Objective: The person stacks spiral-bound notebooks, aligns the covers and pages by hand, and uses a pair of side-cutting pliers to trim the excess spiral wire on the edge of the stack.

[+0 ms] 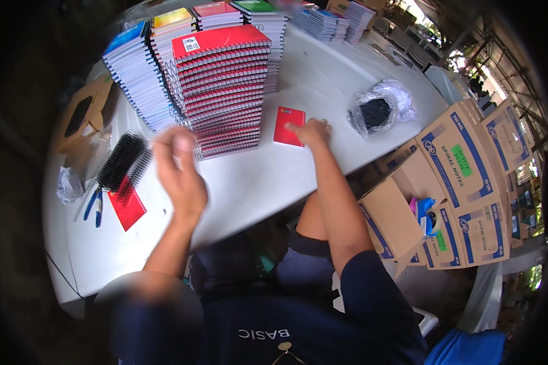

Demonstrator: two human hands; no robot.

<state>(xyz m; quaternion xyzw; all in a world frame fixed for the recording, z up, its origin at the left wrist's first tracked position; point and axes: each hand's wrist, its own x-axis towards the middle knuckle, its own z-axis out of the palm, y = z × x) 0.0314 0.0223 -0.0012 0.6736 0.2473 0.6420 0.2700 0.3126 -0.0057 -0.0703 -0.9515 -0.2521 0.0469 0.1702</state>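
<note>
- Currently, your right hand lies over the right side of a small red notebook, flat on the white table beside the tall red stack; the thumb reaches its cover, but whether the fingers clamp it cannot be told.
- Your left hand, blurred, hangs near the stack's foot, thumb and fingers apart, nothing visible between them.
- Good handling likely calls for a light grip by the edges, sparing the cover a crease, with your left fingers clear of the stack's wire spines.
- At left on the tabletop: black coils and blue-handled pliers; at right, a clear plastic bag.
- Beyond the table's right edge, cardboard boxes pile up beneath roof framing.
</note>
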